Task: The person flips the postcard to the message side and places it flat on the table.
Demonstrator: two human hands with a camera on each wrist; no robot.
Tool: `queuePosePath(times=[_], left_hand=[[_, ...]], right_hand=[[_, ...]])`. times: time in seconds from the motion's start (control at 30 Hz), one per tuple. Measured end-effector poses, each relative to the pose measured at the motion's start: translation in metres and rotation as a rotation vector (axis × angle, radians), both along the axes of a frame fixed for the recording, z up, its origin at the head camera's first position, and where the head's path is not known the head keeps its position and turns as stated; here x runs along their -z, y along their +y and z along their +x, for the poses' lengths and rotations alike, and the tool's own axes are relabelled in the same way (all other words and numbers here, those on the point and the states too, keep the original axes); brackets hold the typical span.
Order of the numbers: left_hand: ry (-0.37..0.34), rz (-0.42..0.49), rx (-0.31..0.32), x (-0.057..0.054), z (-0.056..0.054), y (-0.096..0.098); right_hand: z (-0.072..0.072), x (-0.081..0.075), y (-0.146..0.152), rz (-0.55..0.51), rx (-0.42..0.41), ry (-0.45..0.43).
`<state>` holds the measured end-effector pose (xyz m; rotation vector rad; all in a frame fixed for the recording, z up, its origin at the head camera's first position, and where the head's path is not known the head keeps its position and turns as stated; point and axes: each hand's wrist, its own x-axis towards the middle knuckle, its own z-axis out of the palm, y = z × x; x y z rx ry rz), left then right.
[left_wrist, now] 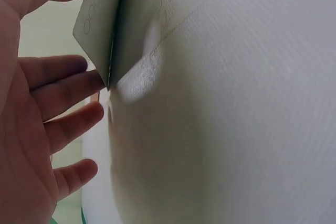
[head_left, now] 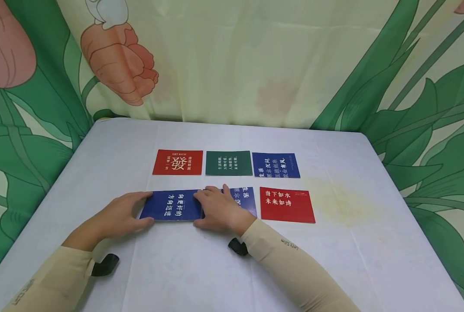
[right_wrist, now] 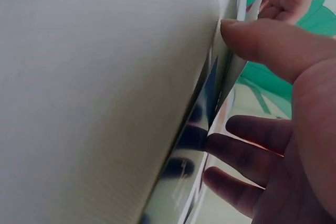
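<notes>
Both hands hold a blue postcard (head_left: 173,205) with white lettering by its two ends, close over the front row. My left hand (head_left: 118,215) grips the left end, thumb at the near corner and fingers at the far one. In the left wrist view the postcard's pale underside (left_wrist: 97,22) shows, tilted off the white cloth. My right hand (head_left: 220,210) grips the right end between thumb and fingertips. Beneath that hand, partly hidden, lies another blue postcard (head_left: 248,201), glossy in the right wrist view.
A red postcard (head_left: 287,205) lies to the right in the front row. Behind, a red postcard (head_left: 177,162), a green postcard (head_left: 228,163) and a blue postcard (head_left: 276,165) form a back row on the white-covered table (head_left: 177,268). A flower-printed curtain (head_left: 232,65) hangs behind.
</notes>
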<state>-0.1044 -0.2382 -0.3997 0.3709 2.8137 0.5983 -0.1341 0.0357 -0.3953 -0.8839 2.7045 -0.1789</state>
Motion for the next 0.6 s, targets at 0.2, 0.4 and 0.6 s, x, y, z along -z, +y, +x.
queuePosePath(times=[0.2, 0.4, 0.6], left_hand=[[-0.034, 0.042, -0.016, -0.0024, 0.0016, -0.0041], [-0.028, 0.107, -0.002, -0.0057, 0.0018, -0.0067], [-0.010, 0.145, -0.002, -0.0074, 0.0020, -0.0077]], right_hand=[[-0.0009, -0.0022, 0.0001, -0.017, 0.012, -0.017], [-0.0019, -0.0041, -0.0006, -0.030, 0.033, -0.044], [-0.0031, -0.0041, -0.0012, -0.070, 0.060, -0.036]])
